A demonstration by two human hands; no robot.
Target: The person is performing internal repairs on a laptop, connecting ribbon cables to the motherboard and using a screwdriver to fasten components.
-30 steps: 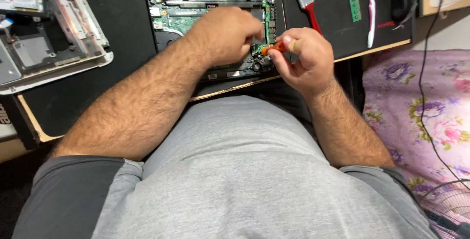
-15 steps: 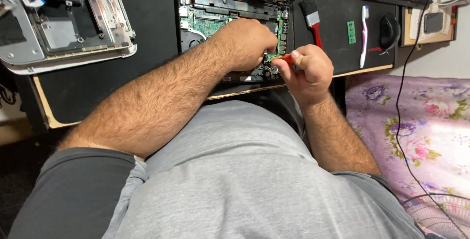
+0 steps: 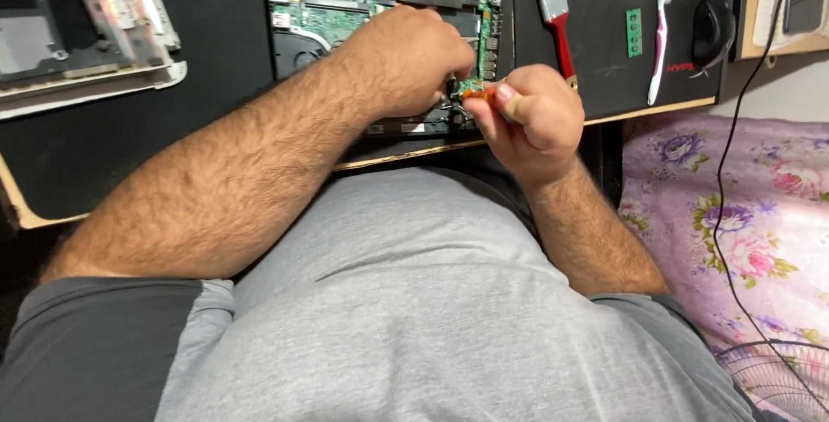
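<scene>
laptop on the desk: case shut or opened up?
Opened up. The laptop shows its bare green circuit board; the left hand rests on it, and the right hand holds an orange-handled tool at its near edge.

A light grey T-shirt with darker grey short sleeves — forearms bare and hairy, hands ungloved.

Circuit board [image 3: 345,16]: green, semi-gloss laminate with bright metal parts; the surface [image 3: 604,50] under it carries a black matt mat, with a pale wood edge showing at the front. Brush [image 3: 553,7]: glossy red handle, shiny metal band, black bristles; the toothbrush [image 3: 660,38] is smooth white and pink plastic. The shirt [image 3: 414,301] is matt grey knit cloth, and the bed cover [image 3: 743,215] is soft flowered cloth.
</scene>
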